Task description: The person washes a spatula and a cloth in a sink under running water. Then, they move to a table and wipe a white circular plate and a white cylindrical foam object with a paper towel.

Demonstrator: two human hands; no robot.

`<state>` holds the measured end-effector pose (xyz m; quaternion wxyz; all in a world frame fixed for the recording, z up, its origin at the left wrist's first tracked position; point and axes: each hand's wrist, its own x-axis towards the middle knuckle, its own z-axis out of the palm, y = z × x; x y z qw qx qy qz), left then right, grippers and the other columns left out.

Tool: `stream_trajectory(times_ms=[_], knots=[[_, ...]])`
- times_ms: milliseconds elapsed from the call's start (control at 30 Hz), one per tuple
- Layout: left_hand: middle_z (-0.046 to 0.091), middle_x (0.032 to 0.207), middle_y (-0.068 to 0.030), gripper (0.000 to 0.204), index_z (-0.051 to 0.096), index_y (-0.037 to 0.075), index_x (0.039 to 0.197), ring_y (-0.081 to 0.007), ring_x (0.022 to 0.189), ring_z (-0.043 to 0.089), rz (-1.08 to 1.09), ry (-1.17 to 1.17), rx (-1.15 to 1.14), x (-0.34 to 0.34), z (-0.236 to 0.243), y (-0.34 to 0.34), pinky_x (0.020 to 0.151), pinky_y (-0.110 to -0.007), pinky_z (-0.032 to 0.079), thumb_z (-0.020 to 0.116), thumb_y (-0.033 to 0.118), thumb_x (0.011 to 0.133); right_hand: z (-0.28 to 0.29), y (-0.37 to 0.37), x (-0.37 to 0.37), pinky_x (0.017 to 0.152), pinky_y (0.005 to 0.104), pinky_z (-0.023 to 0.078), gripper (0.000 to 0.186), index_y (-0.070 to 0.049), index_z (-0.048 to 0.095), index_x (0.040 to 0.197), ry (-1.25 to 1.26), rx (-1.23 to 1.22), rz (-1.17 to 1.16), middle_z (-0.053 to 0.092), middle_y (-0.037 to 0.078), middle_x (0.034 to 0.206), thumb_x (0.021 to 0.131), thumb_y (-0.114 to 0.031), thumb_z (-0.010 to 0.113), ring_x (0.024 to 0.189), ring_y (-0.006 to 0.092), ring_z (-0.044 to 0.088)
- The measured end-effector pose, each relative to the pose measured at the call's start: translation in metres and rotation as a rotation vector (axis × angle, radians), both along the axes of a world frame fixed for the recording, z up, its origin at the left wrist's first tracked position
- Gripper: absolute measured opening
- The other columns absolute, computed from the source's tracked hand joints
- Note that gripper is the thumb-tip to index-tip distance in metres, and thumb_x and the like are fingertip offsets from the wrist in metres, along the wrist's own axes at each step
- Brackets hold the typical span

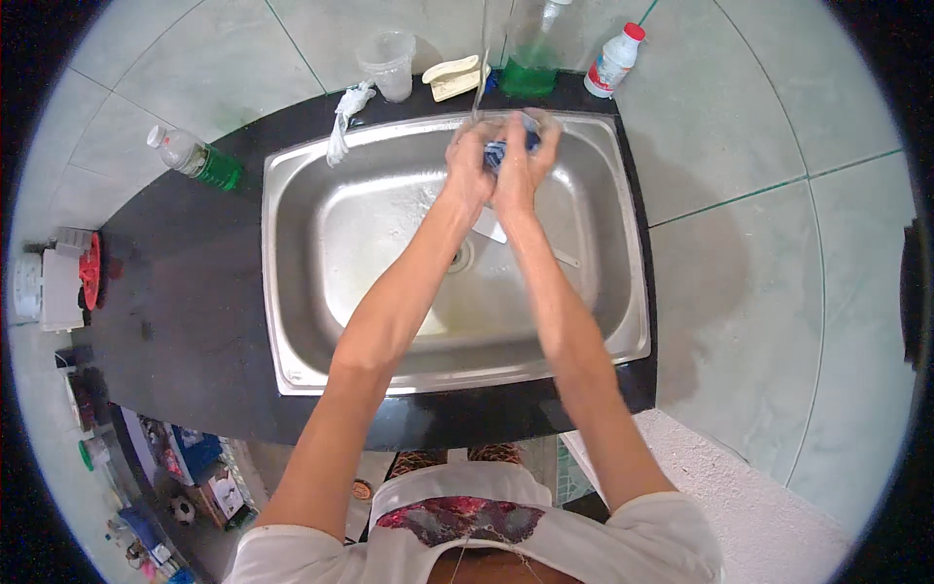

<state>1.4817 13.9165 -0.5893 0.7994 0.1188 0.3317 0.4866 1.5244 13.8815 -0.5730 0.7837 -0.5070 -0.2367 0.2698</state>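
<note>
Both my arms reach over a steel sink to its far edge. My left hand and my right hand are closed together around a crumpled blue-and-white thing, perhaps a cloth. Fingers cover most of it, and motion smears them a little. Below my wrists, on the sink's bottom, lies a flat utensil with a pale blade, partly behind my right forearm. The drain shows between my forearms. A thin pale streak comes down from above near my left fingers; whether it is tap or water I cannot tell.
Along the back ledge stand a clear plastic cup, a cream-coloured holder, a bottle of green liquid and a red-capped white bottle. A white rag hangs over the rim. Another green bottle is on the black counter.
</note>
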Motion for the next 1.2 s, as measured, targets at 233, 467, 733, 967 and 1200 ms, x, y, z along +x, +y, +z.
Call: stream_trajectory(times_ms=[233,467,733,967,1200], knots=[[0.059,0.083,-0.0047,0.021,0.061,0.007,0.075,-0.0229,0.079,0.058,0.124,1.063,1.227,-0.005,0.032,-0.027,0.067,-0.032,0.045,0.054,-0.006,0.060,-0.079,0.004,0.040,0.078,0.0291,0.045,0.025,-0.006,0.050,0.105,0.396,-0.112,0.450,0.052,0.007,0.097,0.086,-0.020,0.056,0.085,0.0162,0.053],[0.051,0.074,0.0035,0.010,0.055,0.020,0.058,-0.0172,0.075,0.049,0.037,1.207,2.016,-0.048,0.015,-0.053,0.055,-0.030,0.034,0.061,0.016,0.051,0.023,0.016,0.014,0.066,0.0269,0.046,0.034,-0.006,0.058,0.107,0.245,-0.676,1.191,0.055,0.002,0.078,0.082,-0.030,0.057,0.073,0.0107,0.052],[0.052,0.072,0.0014,0.006,0.056,0.013,0.051,-0.0178,0.077,0.054,-0.423,1.275,2.663,-0.050,-0.065,-0.057,0.066,-0.032,0.046,0.059,0.018,0.052,-0.041,0.014,-0.003,0.042,0.0250,0.028,0.029,-0.006,0.061,0.102,-0.522,-0.788,1.427,0.035,-0.004,0.055,0.089,-0.022,0.042,0.046,0.0099,0.029],[0.056,0.077,-0.0015,0.012,0.061,0.013,0.072,-0.0156,0.076,0.058,-0.285,1.188,1.916,-0.036,-0.118,-0.037,0.061,-0.033,0.048,0.059,0.019,0.061,-0.089,0.041,-0.014,0.051,0.0335,0.039,0.025,-0.003,0.056,0.097,-0.727,-0.838,0.934,0.055,0.007,0.069,0.089,-0.022,0.043,0.057,0.0182,0.050],[0.062,0.088,-0.0109,0.018,0.061,0.010,0.092,-0.0275,0.080,0.060,-0.642,1.413,2.109,-0.066,-0.010,0.016,0.069,-0.037,0.049,0.051,0.022,0.082,-0.128,-0.031,0.066,0.078,0.0418,0.042,0.038,-0.002,0.049,0.102,-1.301,-0.817,0.813,0.055,0.018,0.093,0.078,-0.029,0.061,0.089,0.0340,0.053]])
